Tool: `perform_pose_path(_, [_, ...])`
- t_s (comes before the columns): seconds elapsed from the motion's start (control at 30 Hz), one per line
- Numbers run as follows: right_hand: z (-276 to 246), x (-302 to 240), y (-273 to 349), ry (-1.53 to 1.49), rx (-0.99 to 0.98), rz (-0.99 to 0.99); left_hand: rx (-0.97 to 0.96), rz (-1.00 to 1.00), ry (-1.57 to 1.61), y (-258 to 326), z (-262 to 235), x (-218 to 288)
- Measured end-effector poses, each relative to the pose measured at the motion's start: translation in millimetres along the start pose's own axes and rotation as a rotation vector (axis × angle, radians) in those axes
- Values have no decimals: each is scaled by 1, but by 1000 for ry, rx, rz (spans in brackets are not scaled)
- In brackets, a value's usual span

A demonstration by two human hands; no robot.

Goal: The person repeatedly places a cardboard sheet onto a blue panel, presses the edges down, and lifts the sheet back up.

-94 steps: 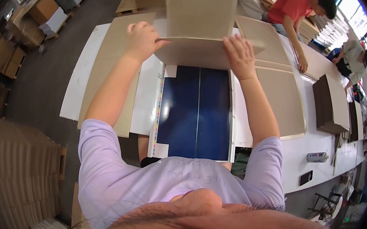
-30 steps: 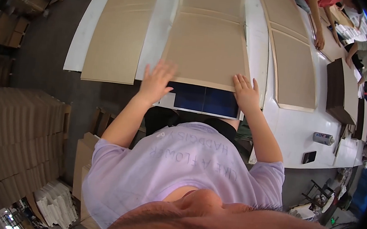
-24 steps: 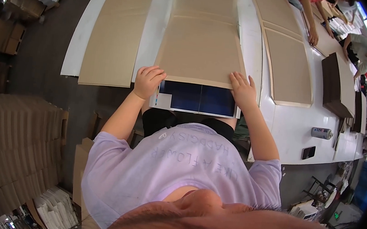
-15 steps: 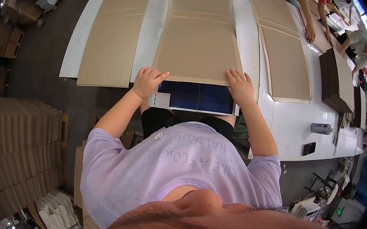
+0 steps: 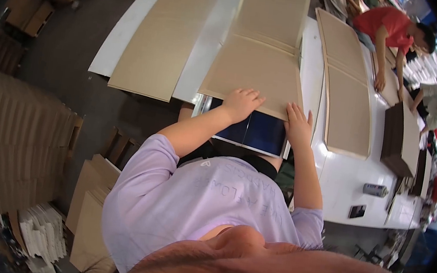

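Note:
A folded tan cardboard sheet (image 5: pixel 256 70) lies on the white table (image 5: pixel 350 174) in front of me, covering most of a dark blue panel (image 5: pixel 254 133) whose near edge still shows. My left hand (image 5: pixel 241 104) rests flat on the cardboard's near edge, fingers spread. My right hand (image 5: pixel 297 125) lies palm down at the cardboard's near right corner, partly on the blue panel. Neither hand grips anything.
More flat cardboard sheets lie to the left (image 5: pixel 165 37) and right (image 5: pixel 346 92). A dark brown box (image 5: pixel 397 139) and a small can (image 5: pixel 375 189) sit on the right. People work at the far end (image 5: pixel 400 33). Cardboard stacks (image 5: pixel 11 133) stand on the floor at left.
The cardboard sheet has slid over the blue panel toward me, hiding most of it. Both hands came back with the near edge, and my view has tilted.

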State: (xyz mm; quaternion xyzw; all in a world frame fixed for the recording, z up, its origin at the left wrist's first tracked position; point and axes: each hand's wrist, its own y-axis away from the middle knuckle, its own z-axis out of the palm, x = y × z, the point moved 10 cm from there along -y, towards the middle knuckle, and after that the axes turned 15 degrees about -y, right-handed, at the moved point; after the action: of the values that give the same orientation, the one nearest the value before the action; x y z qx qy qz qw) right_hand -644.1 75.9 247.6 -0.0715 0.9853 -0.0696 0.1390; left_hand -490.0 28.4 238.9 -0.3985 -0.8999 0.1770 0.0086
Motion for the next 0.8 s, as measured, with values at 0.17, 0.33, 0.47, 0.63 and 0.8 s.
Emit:
perform_pose_path(0.17, [-33,11,32,-223,224,62,-17,-27,5,4,-1,-2])
perform_pose_path(0.33, [-7,105,98,-548,422,276,-33,-14,52,5,13,8])
perform_pose_path(0.47, [28,176,160,-601,536,510,-44,0,27,1,14,12])
perform_pose_path(0.63, [58,300,225,-710,794,855,-91,-11,61,-3,5,6])
perform_pose_path(0.8, [34,326,213,-471,694,964,-59,16,76,-6,4,7])
